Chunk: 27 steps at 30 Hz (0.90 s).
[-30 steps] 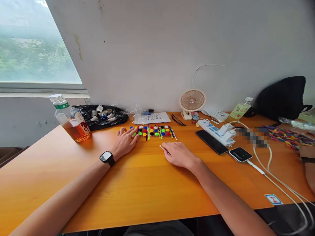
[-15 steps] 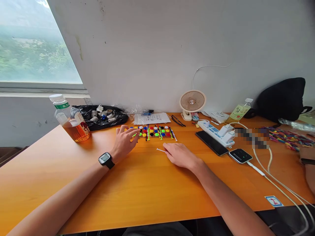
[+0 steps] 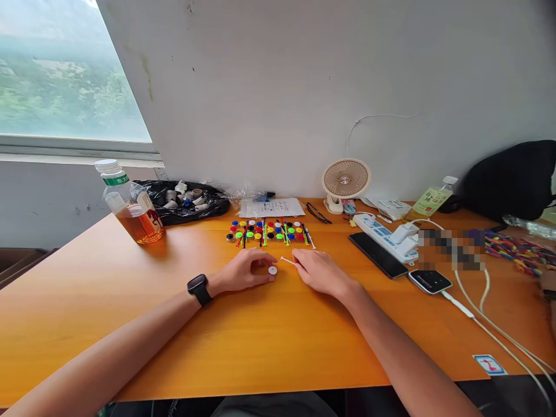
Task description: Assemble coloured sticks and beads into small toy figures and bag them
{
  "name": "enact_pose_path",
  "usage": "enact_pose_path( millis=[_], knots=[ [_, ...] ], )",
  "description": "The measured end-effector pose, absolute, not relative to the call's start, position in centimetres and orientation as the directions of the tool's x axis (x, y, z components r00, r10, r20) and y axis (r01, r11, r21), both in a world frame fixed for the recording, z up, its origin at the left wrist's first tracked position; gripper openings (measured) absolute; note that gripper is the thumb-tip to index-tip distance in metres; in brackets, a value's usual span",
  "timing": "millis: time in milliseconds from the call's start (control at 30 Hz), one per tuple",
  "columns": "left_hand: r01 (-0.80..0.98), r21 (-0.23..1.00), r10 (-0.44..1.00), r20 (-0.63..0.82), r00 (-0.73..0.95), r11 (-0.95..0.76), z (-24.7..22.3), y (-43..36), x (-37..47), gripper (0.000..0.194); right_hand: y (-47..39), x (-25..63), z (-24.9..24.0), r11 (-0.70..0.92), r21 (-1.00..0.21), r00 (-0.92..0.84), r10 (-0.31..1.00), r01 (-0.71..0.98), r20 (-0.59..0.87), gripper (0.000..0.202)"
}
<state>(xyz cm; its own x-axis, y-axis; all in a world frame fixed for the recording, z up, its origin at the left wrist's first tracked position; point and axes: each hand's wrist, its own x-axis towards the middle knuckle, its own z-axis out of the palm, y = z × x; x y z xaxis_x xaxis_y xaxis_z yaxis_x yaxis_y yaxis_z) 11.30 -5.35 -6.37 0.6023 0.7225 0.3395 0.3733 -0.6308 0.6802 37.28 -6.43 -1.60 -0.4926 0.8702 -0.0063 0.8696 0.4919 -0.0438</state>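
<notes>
Between the thumb and fingers of my left hand (image 3: 247,270) is a small white disc (image 3: 273,270), its round face toward me. My right hand (image 3: 320,271) pinches a thin white stick (image 3: 288,261) that points left toward the disc; the two do not touch. Beyond both hands, rows of small coloured discs (image 3: 279,230) in red, blue, yellow, green, black and white lie on the table, with thin coloured sticks (image 3: 264,233) among them.
A bottle of amber drink (image 3: 139,223) and a black plastic bag (image 3: 163,217) are at the left. Behind are papers (image 3: 272,208) and a small fan (image 3: 346,178). A phone (image 3: 377,255), a power strip (image 3: 377,234) and cables lie to the right.
My left hand has come away from the coloured discs toward my right hand and now holds a white disc. My right hand keeps the white stick. The view has shifted slightly.
</notes>
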Motion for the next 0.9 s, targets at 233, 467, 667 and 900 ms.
enact_pose_path(
  millis=[233,467,667,900],
  knots=[
    [0.361,0.685,0.714,0.335,0.615,-0.633,-6.1,-5.3,11.2,0.025,-6.2,36.9,-2.0,0.529,-0.13,-0.523,0.849,0.839,0.082,0.014],
    [0.443,0.624,0.765,0.5,0.406,-0.644,-5.7,-5.8,11.3,0.022,-6.4,36.4,-2.4,0.545,-0.362,-0.512,0.838,0.757,0.189,0.011],
    [0.46,0.57,0.732,0.534,0.423,-0.681,-5.5,-5.7,11.3,0.016,-7.6,34.6,-2.3,0.609,-0.531,-0.521,0.789,0.589,0.326,0.01],
    [0.488,0.52,0.712,0.557,0.429,-0.701,-6.0,-5.4,11.2,0.019,-7.4,33.9,-3.6,0.548,-0.614,-0.435,0.833,0.568,0.341,0.008]
  ],
)
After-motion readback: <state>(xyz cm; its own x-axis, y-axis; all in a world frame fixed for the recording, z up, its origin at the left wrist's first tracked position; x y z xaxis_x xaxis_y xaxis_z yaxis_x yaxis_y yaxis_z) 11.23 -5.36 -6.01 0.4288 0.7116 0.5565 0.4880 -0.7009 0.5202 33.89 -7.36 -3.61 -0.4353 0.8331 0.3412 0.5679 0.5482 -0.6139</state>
